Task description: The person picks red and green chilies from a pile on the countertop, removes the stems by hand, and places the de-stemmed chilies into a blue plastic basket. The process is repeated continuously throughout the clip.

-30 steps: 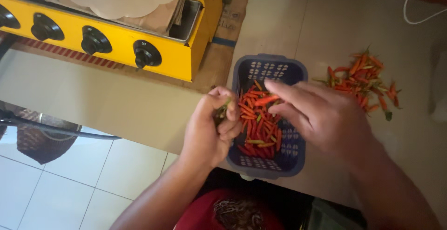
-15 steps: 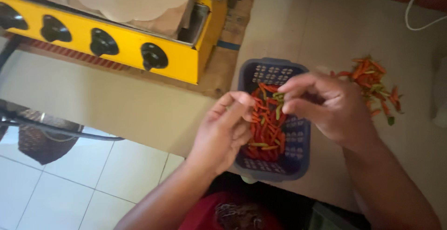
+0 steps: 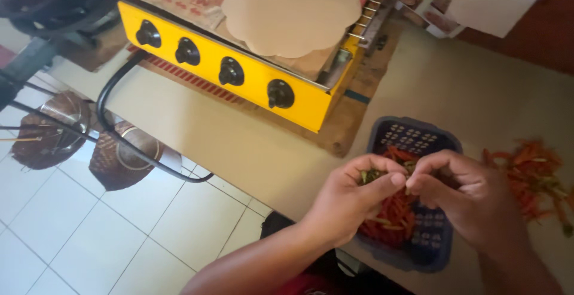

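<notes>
Red chillies [image 3: 391, 220] fill the blue basket [image 3: 439, 253] at the worktop's [image 3: 251, 151] near edge. Your left hand [image 3: 353, 202] cups green stems [image 3: 372, 175]; your right hand [image 3: 466, 196] pinches shut beside it, fingertips touching.

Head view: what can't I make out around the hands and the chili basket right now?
- What the left hand and right hand pinch where their fingertips meet: too small, covered by the fingers.
- Middle of the blue basket: hidden behind both hands.
- Loose chili pile: blurred, cut off by the right edge.
- Yellow stove top: covered by a tan sheet.
</notes>
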